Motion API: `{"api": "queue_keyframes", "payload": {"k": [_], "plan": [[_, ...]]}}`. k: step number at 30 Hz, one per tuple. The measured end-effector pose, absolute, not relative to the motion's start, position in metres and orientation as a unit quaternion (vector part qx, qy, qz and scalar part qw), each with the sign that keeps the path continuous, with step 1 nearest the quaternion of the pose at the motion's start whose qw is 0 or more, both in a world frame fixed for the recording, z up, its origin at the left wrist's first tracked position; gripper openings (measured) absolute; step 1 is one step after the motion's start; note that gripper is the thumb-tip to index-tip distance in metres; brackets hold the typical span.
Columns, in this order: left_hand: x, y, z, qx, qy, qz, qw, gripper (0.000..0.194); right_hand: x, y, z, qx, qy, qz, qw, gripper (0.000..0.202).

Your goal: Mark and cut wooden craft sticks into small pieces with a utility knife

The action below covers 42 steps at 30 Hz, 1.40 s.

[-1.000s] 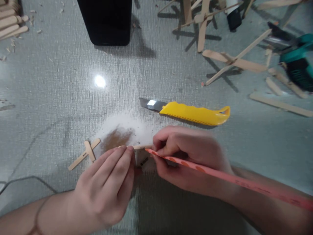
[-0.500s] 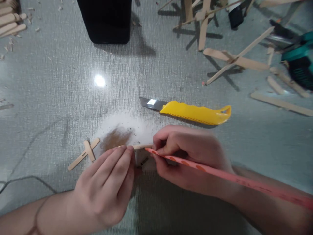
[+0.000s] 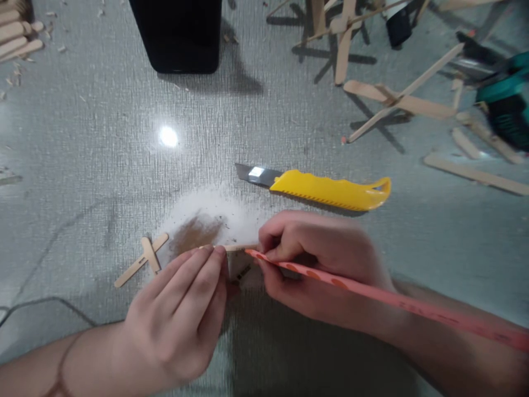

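Note:
My left hand (image 3: pixel 177 314) is closed, pinching one end of a thin wooden craft stick (image 3: pixel 237 248) at the lower middle. In my right hand (image 3: pixel 318 264) is a pink pencil (image 3: pixel 372 295) with orange spots, slanting down to the right; its tip meets the stick. The fingers of that hand also come up against the stick's right end. Under the stick a white patch with a brown smear (image 3: pixel 196 231) marks the table. Two crossed craft sticks (image 3: pixel 142 259) lie left of my left hand. Above my right hand rests a yellow utility knife (image 3: pixel 330 190) with its blade out.
A black object (image 3: pixel 177 36) stands at the top. Joined stick pieces (image 3: pixel 399 102) and a teal-handled tool (image 3: pixel 504 94) lie at the upper right, near loose sticks (image 3: pixel 475 173). A stack of craft sticks (image 3: pixel 14 33) sits at the upper left. A thin cable (image 3: pixel 53 299) runs at the lower left.

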State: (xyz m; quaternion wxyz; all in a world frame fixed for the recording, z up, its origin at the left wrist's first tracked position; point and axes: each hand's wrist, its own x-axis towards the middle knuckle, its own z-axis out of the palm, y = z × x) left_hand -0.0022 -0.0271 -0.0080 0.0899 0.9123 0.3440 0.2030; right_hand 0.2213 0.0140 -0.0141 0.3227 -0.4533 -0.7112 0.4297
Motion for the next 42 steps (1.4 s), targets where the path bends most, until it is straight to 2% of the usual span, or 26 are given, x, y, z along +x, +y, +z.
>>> {"api": "queue_keyframes", "payload": {"k": [42], "plan": [[-0.0019,-0.0280,-0.0091,0.913,0.343,0.205,0.078,0.013,0.2223,0.0133,-0.0153,-0.455,-0.706,0.434,0.325,0.026]]}}
